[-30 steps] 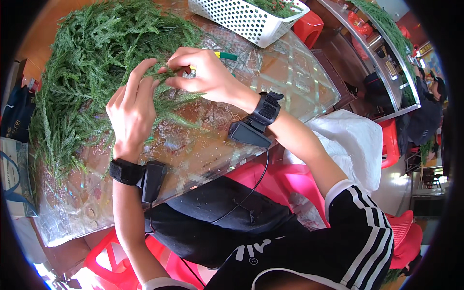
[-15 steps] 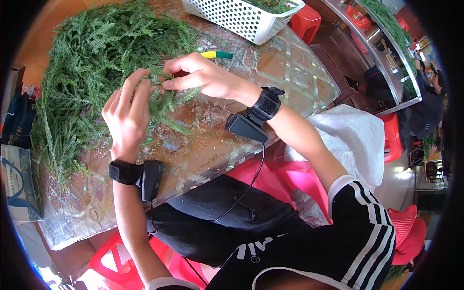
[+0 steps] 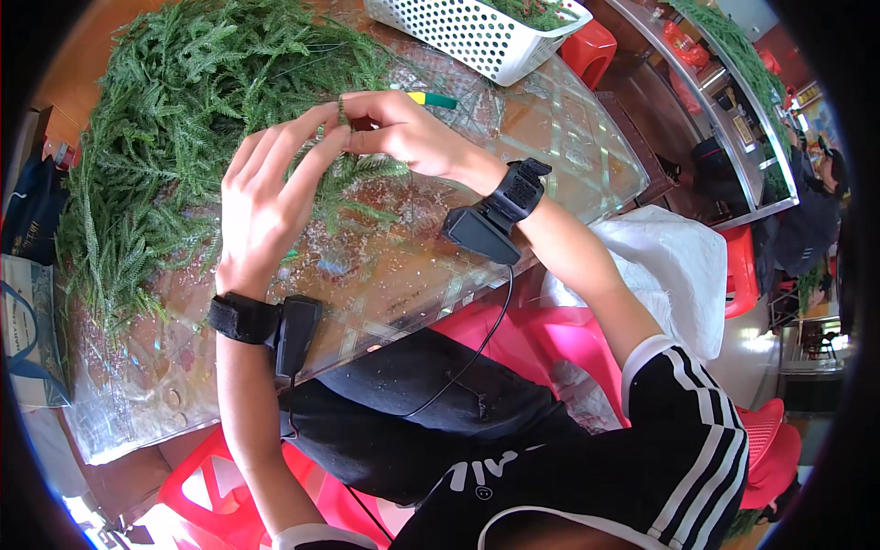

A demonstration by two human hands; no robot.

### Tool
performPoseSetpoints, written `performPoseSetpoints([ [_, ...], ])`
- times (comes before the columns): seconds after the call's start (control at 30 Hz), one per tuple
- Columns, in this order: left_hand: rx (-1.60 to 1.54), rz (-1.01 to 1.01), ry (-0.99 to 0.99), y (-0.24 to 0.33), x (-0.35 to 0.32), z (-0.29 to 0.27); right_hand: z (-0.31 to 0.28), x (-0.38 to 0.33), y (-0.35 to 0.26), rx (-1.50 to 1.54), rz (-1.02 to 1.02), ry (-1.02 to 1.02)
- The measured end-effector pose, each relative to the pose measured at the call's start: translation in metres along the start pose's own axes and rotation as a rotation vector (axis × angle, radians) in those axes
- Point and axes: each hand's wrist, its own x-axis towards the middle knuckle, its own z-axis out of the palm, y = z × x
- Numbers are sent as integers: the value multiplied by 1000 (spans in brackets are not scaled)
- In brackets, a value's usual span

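Observation:
A green artificial pine sprig (image 3: 371,170) is held between my two hands over the table. My left hand (image 3: 270,192) pinches at its stem, thumb and fingers pressed together. From the right, my right hand (image 3: 417,137) closes thumb and forefinger on the same sprig, the fingertips of both hands almost touching. A short piece of green shows upright between the fingers. Just beyond my right hand lies a tool with a yellow and green handle (image 3: 438,100), its working end hidden behind the hand. A large heap of pine greenery (image 3: 202,101) spreads to the left and beyond.
The table (image 3: 367,293) has a clear plastic cover strewn with small bits. At its far side stands a white perforated basket (image 3: 477,46) containing greenery. Red stools (image 3: 587,53) and a white sack (image 3: 660,266) are to the right. A bag (image 3: 32,330) stands at the left edge.
Both hands have shifted slightly right and away from me, the left one more. My left fingers have come up against the right fingertips. The view has also shifted a little.

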Motion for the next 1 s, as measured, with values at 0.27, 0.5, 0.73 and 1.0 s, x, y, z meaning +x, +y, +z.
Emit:
performPoseSetpoints([
  [0.27,29,38,-45,-3,-1,-3,-2,0,-5,-85,37,-14],
  [0.5,48,1,-19,-3,-1,-5,-2,1,-5,-128,2,12],
  [0.73,51,-20,2,-2,-3,-4,-5,1,3,-241,-93,52],
  [1.0,72,-21,9,-2,-3,-8,-12,0,-7,-433,-69,-16],
])
